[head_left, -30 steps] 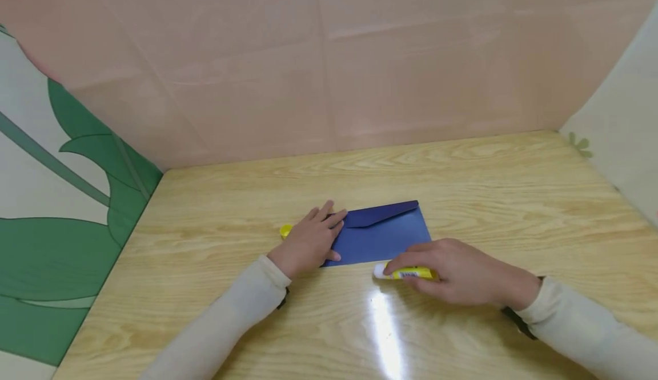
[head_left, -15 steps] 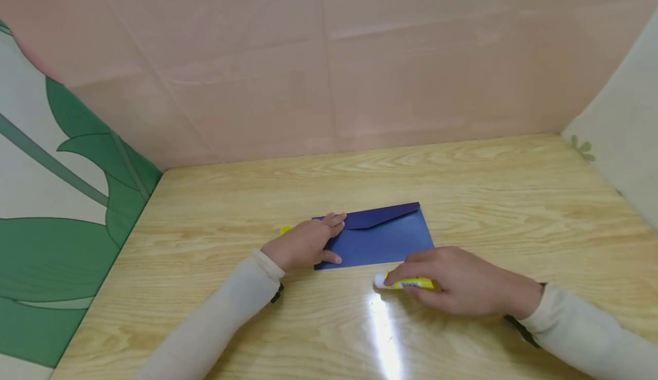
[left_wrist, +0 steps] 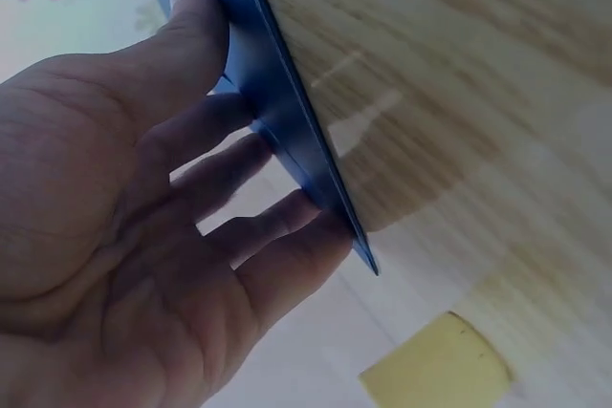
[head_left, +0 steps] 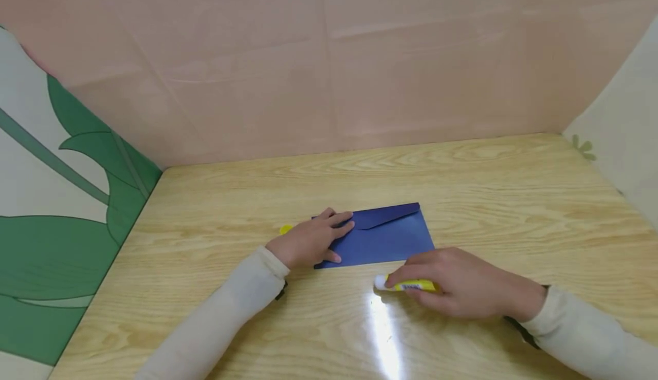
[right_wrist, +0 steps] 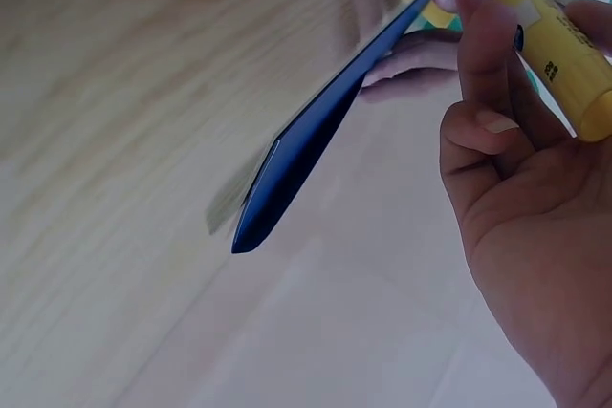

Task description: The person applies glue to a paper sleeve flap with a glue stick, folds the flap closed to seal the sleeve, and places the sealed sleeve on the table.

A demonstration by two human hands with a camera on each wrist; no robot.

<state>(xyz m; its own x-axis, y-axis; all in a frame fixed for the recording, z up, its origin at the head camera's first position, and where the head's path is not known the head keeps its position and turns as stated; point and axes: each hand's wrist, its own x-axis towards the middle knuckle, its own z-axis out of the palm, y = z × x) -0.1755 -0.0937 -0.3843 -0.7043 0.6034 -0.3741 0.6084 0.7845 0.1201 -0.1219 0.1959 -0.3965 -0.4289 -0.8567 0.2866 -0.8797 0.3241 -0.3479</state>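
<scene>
A blue envelope [head_left: 382, 244] lies on the wooden table, its darker flap [head_left: 385, 215] along the far edge and standing slightly off the body. My left hand [head_left: 311, 242] rests on the envelope's left end with fingers spread; the left wrist view shows the thumb on the near part and fingertips by the far edge. Just below the envelope's near right corner, my right hand [head_left: 452, 283] holds a yellow glue stick [head_left: 413, 285] between thumb and fingers. Its white tip [head_left: 380, 282] points left, apart from the paper. The right wrist view shows the stick's printed barrel [right_wrist: 555, 54].
A yellow cap [head_left: 285, 229] stands on the table [head_left: 231, 197] beyond my left wrist, left of the envelope. A pink sheet [head_left: 329, 71] hangs along the back edge. Leaf-patterned cloth [head_left: 123, 197] borders the left side, and a pale cloth [head_left: 627, 117] the right.
My right hand has drawn the glue stick slightly toward me, away from the envelope's near edge. The left hand's fingers came together, then spread again on the envelope.
</scene>
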